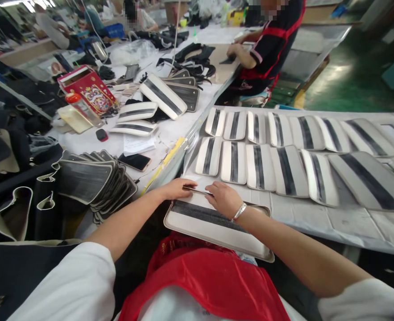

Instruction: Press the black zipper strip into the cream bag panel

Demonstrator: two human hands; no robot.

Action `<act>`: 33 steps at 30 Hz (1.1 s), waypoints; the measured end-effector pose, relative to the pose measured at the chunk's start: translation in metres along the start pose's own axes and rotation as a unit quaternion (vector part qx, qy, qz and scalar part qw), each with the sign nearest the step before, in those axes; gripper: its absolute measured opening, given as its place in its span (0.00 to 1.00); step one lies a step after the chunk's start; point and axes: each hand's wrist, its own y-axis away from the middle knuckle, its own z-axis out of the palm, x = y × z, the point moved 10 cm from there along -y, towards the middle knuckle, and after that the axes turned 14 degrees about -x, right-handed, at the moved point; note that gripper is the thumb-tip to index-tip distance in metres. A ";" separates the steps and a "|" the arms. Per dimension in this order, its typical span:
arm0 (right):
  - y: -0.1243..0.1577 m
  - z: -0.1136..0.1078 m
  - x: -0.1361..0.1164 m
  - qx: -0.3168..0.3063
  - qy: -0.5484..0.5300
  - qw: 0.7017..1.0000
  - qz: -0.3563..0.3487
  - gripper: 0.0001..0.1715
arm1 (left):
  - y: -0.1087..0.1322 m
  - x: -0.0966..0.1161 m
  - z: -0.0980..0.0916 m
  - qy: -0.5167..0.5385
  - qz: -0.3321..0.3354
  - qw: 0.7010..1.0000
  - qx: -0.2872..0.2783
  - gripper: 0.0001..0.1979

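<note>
A long white padded piece with a dark stripe [213, 227] lies across my lap, its far end resting on the table's near edge. My left hand [178, 188] presses on its far left corner, fingers curled down on it. My right hand [224, 199], with a silver bracelet at the wrist, grips the far edge beside it, fingers closed over the piece. Just beyond my hands, two rows of several like white striped pieces [260, 167] lie side by side on the grey table [317, 218].
A stack of dark pieces [93, 180] sits at my left beside a phone [134, 161]. More striped pieces [163, 96], a red box [91, 91] and dark material cover the left table. Another person in a black and red shirt [270, 42] works at the far end.
</note>
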 end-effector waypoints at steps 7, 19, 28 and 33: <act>-0.020 0.009 0.004 -0.018 -0.057 0.998 -0.002 0.11 | -0.003 -0.011 -0.001 0.064 0.021 0.998 0.018 0.19; -0.023 0.008 -0.026 0.040 0.095 0.992 -0.077 0.16 | 0.004 -0.033 0.002 0.151 0.023 0.986 0.073 0.16; -0.013 0.007 -0.039 0.074 0.137 0.978 -0.142 0.13 | 0.016 -0.013 -0.001 0.068 0.103 0.987 0.104 0.12; -0.014 0.011 -0.043 0.039 0.163 0.974 -0.152 0.13 | 0.019 0.001 0.000 -0.050 0.130 0.986 0.088 0.12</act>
